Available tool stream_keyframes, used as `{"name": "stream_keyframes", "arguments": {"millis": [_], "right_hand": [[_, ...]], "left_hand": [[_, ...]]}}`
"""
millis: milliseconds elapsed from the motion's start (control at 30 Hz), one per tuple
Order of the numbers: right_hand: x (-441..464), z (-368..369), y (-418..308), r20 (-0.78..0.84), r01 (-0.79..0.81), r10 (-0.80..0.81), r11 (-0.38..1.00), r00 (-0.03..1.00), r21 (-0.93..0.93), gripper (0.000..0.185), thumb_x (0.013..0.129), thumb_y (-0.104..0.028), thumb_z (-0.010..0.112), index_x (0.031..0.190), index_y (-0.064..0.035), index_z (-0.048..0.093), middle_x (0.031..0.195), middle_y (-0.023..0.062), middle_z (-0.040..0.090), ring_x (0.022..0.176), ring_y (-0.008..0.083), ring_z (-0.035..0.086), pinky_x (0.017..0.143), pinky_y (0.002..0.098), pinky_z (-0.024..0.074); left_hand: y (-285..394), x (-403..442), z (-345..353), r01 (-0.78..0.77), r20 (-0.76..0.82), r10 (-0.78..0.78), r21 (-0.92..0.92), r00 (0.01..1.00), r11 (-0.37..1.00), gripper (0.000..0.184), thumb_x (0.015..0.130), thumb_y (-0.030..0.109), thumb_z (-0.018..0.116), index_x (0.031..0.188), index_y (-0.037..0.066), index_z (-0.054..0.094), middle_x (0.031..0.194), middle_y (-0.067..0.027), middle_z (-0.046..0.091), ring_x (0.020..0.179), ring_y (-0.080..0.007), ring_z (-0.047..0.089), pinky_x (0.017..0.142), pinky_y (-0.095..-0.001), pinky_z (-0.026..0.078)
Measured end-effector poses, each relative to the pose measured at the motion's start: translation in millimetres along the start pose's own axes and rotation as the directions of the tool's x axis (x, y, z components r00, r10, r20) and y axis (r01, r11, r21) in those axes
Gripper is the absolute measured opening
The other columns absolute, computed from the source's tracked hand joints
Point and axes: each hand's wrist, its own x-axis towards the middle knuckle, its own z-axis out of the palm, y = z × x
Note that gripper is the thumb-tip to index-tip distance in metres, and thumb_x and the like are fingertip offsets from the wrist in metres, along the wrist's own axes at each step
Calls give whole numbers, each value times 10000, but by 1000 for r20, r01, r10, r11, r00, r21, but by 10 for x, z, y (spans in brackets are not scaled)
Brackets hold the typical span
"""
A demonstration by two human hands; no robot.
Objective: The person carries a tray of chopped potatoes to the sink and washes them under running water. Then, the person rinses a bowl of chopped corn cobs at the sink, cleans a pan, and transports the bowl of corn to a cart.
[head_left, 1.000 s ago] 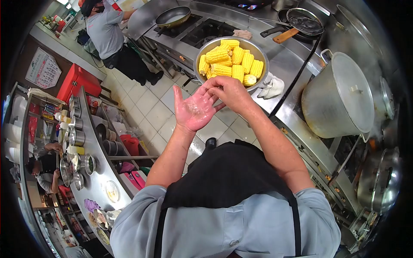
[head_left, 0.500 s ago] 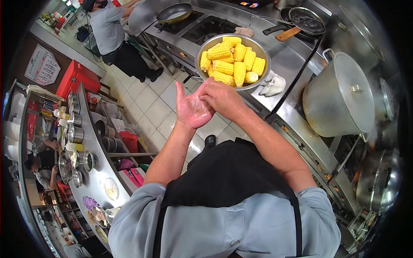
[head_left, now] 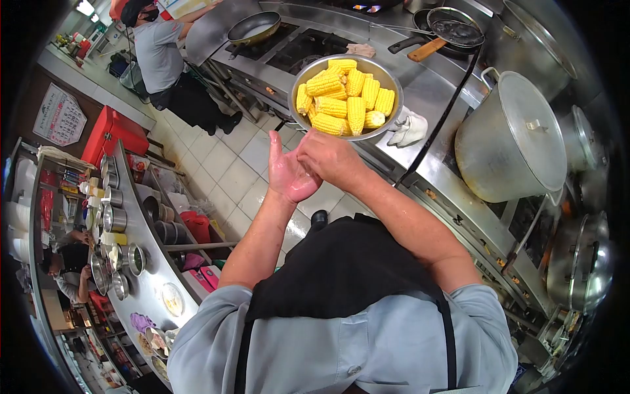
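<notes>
my left hand (head_left: pixel 289 180) spreads open, palm wet, thumb apart, near a metal bowl (head_left: pixel 314 71) heaped with corn (head_left: pixel 356 113); my right hand (head_left: pixel 333 159) bends its fingers against it, whether pinching i cannot tell.

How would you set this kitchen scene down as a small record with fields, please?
left hand: open, palm up
right hand: fingers touching the left hand; whether they pinch anything is unclear
bowl: metal, just beyond the hands
bowl contents: corn cobs, husked, heaped
beside bowl: white cloth
right side: large stockpot, lid on
beyond bowl: frying pan; wooden-handled pan
background: co-worker, grey shirt, dark cap
</notes>
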Motion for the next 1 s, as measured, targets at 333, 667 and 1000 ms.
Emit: {"name": "stream_keyframes", "arguments": {"millis": [333, 667, 1000], "right_hand": [[7, -85, -94, 49, -165, 159, 972, 986, 168, 139, 908, -166, 678, 933, -30, 667, 917, 142, 649, 872, 333, 655, 769, 417, 528], [-278, 22, 94, 55, -342, 338, 915, 939, 214, 287, 992, -255, 531, 909, 12, 592, 915, 226, 631, 880, 445, 611, 760, 528, 494], [-3988, -337, 1109, 201, -823, 924, 381, 326, -420, 289, 881, -190, 585, 1090, -9, 671, 946, 285, 673, 875, 437, 668, 745, 522, 520]], "left_hand": [[23, 69, -154, 37, 68, -37, 2, 997, 999, 1077, 876, 891, 298, 1503, 21, 403, 1470, -188, 505, 1360, -315, 497, 1162, -468, 368], [-92, 89, -152, -9, -10, 12, 216, 1000, 976, 897, 958, 780, 338, 1517, 80, 388, 1458, -193, 510, 1365, -343, 475, 1145, -521, 364], [223, -808, -3029, 435, -409, 434, 899, 802, 44, 439, 1043, 415, 501, 931, 20, 656, 753, -126, 676, 685, -236, 665, 697, -377, 552]]}}
